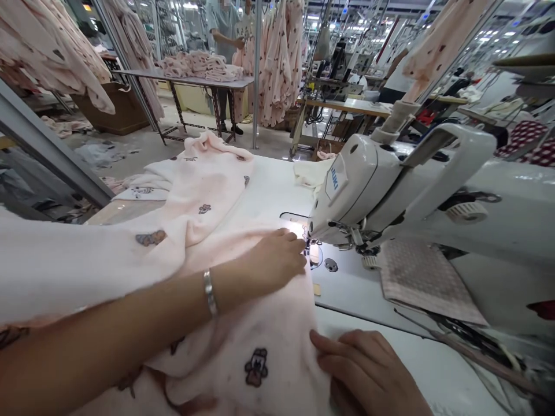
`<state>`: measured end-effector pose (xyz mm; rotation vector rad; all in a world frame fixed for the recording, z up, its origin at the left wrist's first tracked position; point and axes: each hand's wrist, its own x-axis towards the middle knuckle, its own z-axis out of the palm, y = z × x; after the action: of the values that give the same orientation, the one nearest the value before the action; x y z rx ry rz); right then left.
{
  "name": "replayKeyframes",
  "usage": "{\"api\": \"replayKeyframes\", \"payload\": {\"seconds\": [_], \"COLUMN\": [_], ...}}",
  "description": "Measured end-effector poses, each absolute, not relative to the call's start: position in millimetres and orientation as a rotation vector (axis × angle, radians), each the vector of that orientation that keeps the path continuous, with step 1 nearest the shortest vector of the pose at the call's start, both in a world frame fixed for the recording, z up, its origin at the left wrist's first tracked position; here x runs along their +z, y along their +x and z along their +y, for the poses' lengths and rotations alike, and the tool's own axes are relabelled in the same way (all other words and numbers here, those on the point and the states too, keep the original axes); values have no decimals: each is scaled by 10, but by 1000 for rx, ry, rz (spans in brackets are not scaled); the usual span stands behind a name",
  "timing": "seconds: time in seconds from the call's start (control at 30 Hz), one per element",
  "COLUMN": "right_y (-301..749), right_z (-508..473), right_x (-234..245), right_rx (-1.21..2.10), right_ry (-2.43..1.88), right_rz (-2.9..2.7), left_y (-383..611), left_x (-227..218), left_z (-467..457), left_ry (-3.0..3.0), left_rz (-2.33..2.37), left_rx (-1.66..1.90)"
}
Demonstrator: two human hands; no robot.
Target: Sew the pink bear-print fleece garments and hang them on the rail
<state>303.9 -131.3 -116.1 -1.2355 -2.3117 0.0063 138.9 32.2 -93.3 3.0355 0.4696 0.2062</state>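
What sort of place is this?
Most likely a garment factory sewing floor. There's a Juki industrial sewing machine with a pink printed garment at its needle, rows of matching hanging garments, and folded pink fabric stacked on a table.

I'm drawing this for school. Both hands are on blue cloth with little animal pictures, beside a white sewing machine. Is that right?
Not blue: the head view shows the cloth is pink. The rest stands: the left hand and right hand are on it, with little animal pictures, beside a white sewing machine.
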Motion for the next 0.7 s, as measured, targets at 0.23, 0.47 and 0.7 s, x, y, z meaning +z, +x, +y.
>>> {"api": "replayKeyframes", "payload": {"seconds": [0.23, 0.47, 0.7], "right_y": [2980, 3026, 3102], "right_z": [-1321, -1484, -1198], "right_x": [-1069, -1137, -1127], "right_rx": [270, -15, -139], "right_ry": [-1208, -1197, -1159], "right_rz": [-1954, -2389, -2466], "left_y": [1210, 940, 969], "left_x": [-846, -1060, -1120], "left_z": [-689, -628, -166], "left_ry": [2860, 2896, 3009], "left_rz": [688, 401, 171], "left_rx": [496, 395, 459]}}
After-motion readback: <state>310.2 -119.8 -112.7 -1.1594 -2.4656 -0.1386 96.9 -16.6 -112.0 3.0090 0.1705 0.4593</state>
